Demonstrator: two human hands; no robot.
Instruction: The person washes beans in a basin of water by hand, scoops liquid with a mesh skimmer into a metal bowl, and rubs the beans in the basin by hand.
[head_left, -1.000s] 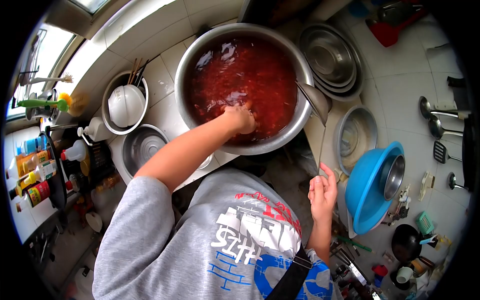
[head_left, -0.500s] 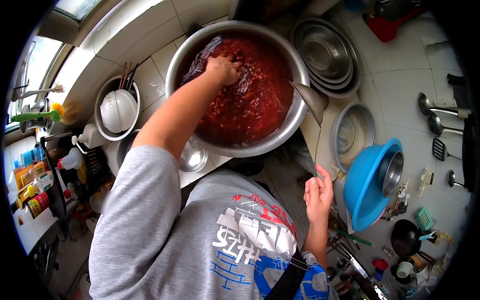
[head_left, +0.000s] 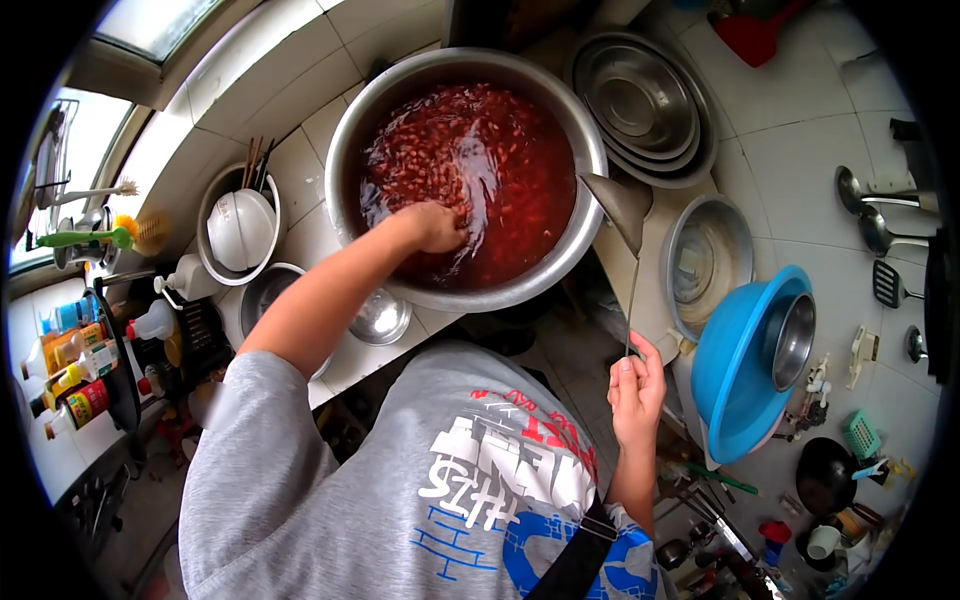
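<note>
A wide metal basin [head_left: 342,190] holds dark red liquid [head_left: 530,190] with many small reddish beans [head_left: 430,150] in it. My left hand [head_left: 437,228] reaches into the near part of the basin, its fingertips dipped in the liquid and hidden. What those fingers hold, if anything, does not show. My right hand [head_left: 637,388] pinches the end of a long thin handle that belongs to a metal ladle [head_left: 622,210]. The ladle's bowl lies tilted against the basin's right rim.
Stacked metal bowls [head_left: 690,165] stand right of the basin, with another metal bowl [head_left: 745,240] and a blue plastic basin [head_left: 715,370] nearer me. On the left are a pot with white bowls [head_left: 240,230] and a small metal bowl [head_left: 385,318]. Utensils hang on the right wall.
My left hand has swept from the far part of the basin towards me, and the liquid's ripples have shifted. My right hand and the ladle have stayed nearly still.
</note>
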